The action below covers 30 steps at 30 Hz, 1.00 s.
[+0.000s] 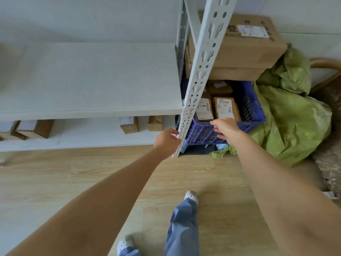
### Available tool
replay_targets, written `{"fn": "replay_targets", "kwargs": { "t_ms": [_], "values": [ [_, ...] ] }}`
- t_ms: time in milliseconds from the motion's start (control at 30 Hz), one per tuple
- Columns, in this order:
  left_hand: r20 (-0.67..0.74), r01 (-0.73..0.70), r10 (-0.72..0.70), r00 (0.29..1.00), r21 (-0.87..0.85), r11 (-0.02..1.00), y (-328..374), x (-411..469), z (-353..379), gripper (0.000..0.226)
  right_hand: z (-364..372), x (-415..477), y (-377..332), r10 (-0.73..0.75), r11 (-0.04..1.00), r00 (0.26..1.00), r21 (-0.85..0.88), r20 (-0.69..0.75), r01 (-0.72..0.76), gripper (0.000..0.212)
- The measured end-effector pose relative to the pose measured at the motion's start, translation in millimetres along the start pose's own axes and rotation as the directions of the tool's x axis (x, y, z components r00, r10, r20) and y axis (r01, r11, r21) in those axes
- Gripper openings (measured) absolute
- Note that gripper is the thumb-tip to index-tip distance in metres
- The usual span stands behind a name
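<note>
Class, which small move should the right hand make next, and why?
Probably lower the right hand onto the front rim of the blue crate and grip it: it is open right at that rim, while the left hand holds the shelf post.

pale wall (92, 15), light wood floor (83, 182), white shelves (92, 80), wicker chair (324, 63) at right edge

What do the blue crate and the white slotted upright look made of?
Blue lattice crate: moulded plastic, it seems, matte, with gridded openwork walls. White slotted shelf upright: probably painted steel angle, smooth, judging by its punched keyhole slots and thin folded section.
</note>
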<state>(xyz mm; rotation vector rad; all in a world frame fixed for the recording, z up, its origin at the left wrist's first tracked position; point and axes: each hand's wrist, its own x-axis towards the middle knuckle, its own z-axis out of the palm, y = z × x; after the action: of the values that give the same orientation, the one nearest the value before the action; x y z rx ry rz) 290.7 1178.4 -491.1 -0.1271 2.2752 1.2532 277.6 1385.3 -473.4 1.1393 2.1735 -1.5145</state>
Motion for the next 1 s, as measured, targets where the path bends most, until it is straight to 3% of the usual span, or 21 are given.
{"fn": "replay_targets", "kwargs": {
  "t_ms": [100, 233, 433, 700, 1000],
  "values": [
    [-0.014, 0.034, -0.035, 0.999, -0.059, 0.998, -41.8, -34.1, -45.3, 0.032, 41.6, -43.4, 9.8, 0.005, 1.0, 1.0, 0.001, 0.012, -0.005, 0.032],
    [-0.045, 0.062, -0.068, 0.997, -0.124, 0.99, -92.7, -57.2, -98.4, 0.033, 98.6, -87.6, 15.1, -0.002, 1.0, 1.0, -0.003, 0.022, 0.002, 0.017],
    [-0.084, 0.143, -0.165, 0.983, -0.221, 0.965, -153.0, -40.6, -157.7, 0.035, 186.0, -101.5, 7.8, -0.023, 0.998, 0.99, -0.05, 0.139, 0.03, 0.033],
    [-0.126, 0.236, -0.303, 0.945, -0.383, 0.893, -211.3, 53.6, -190.0, 0.037, 289.5, -27.8, 4.0, -0.068, 0.994, 0.966, -0.067, 0.251, 0.087, 0.041],
    [-0.116, 0.239, -0.315, 0.942, -0.425, 0.873, -279.2, 170.8, -160.5, 0.038, 369.3, 96.1, 25.7, -0.156, 0.982, 0.965, -0.072, 0.211, 0.175, 0.053]
  ]
}}
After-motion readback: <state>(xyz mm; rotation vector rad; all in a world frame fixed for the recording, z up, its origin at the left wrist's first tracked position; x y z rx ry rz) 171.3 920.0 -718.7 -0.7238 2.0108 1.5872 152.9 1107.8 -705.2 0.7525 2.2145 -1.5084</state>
